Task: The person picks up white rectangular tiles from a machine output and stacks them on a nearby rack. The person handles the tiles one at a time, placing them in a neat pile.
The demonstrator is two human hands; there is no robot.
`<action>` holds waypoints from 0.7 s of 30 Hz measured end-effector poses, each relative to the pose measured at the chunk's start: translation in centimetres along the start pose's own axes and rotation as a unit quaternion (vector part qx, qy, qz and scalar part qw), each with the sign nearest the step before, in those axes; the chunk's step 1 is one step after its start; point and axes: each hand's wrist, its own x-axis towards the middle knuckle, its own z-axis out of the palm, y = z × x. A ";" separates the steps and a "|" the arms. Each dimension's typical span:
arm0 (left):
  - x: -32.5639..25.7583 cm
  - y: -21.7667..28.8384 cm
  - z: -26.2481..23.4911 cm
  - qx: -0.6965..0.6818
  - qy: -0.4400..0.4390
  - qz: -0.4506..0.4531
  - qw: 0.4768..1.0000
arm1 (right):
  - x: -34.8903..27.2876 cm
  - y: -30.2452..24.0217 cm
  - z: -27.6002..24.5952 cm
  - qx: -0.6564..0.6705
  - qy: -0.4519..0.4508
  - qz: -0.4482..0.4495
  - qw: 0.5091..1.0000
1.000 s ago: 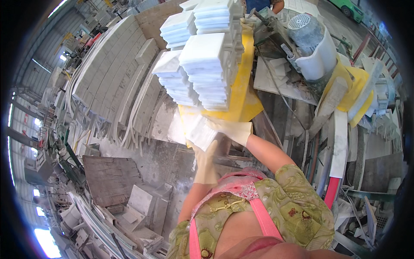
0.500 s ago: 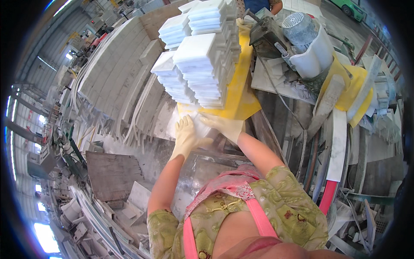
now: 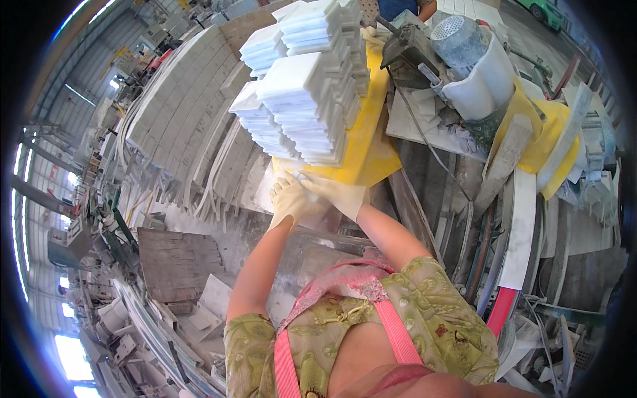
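while near sheet edge (image 3: 373,171) — gloved hands (image 3: 290,201) (image 3: 338,194)

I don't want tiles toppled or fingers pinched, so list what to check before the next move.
1. Left hand gloved: ok.
2. Right hand gloved: ok.
3. Firm grip on anything beneath the hands: cannot tell; they cover the spot.
4. White tile stacks standing: ok.
5. Stack edges flush: not ok; tiles jut unevenly.
6. Co-worker's arm away from these hands: ok, beyond the stacks.
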 end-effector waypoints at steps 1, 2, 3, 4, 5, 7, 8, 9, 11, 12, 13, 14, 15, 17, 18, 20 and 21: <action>0.0 0.0 0.2 0.020 0.003 -0.001 1.000 | 0.2 0.4 -0.1 0.009 -0.007 -0.013 1.000; 0.0 0.0 0.4 0.014 0.006 0.004 1.000 | 0.5 0.9 -0.3 -0.018 -0.009 0.003 1.000; 0.1 -0.1 0.5 0.017 0.006 0.007 1.000 | 0.9 1.5 -0.5 -0.043 -0.018 0.005 0.999; 0.1 -0.2 0.6 0.025 0.017 0.010 0.999 | 1.4 2.2 -0.8 -0.068 -0.024 -0.001 0.997; 0.2 -0.3 0.8 0.020 0.016 0.015 1.000 | 2.0 2.8 -1.1 -0.127 -0.029 -0.050 0.990; 0.2 -0.6 1.0 0.018 0.027 0.024 0.999 | 3.4 3.8 -1.3 -0.231 -0.037 -0.100 0.967; 0.1 -0.7 1.1 0.015 0.036 0.029 0.999 | 4.1 4.0 -1.4 -0.191 -0.037 -0.107 0.975; 0.1 -0.7 1.1 0.013 0.040 0.033 0.999 | 5.0 4.0 -1.0 -0.140 -0.038 -0.056 0.988; -0.1 -0.8 1.2 0.010 0.054 0.041 0.998 | 6.3 3.8 -0.6 -0.063 -0.048 -0.014 0.997; -0.2 -0.8 1.3 0.011 0.062 0.044 0.997 | 6.7 3.6 -0.5 -0.037 -0.057 -0.021 0.997; -0.4 -0.8 1.4 0.014 0.075 0.047 0.996 | 6.9 3.6 -0.4 -0.011 -0.065 -0.027 0.997; -0.5 -0.8 1.4 0.021 0.076 0.048 0.996 | 7.2 3.6 -0.3 -0.006 -0.063 -0.019 0.998; -0.5 -0.8 1.5 0.029 0.082 0.050 0.995 | 7.3 3.8 -0.4 -0.002 -0.060 -0.008 0.998; -0.6 -0.7 1.6 0.031 0.092 0.052 0.994 | 7.7 4.7 -0.6 -0.006 -0.065 0.023 0.998; -0.6 -0.7 1.7 0.028 0.098 0.053 0.993 | 8.0 5.3 -0.7 -0.013 -0.073 0.042 0.996; -0.5 -0.8 1.7 0.014 0.085 0.048 0.995 | 9.0 6.4 -0.6 -0.014 -0.083 0.043 0.996; -0.5 -0.8 1.7 0.001 0.069 0.041 0.997 | 9.7 6.9 -0.3 -0.011 -0.086 0.025 0.996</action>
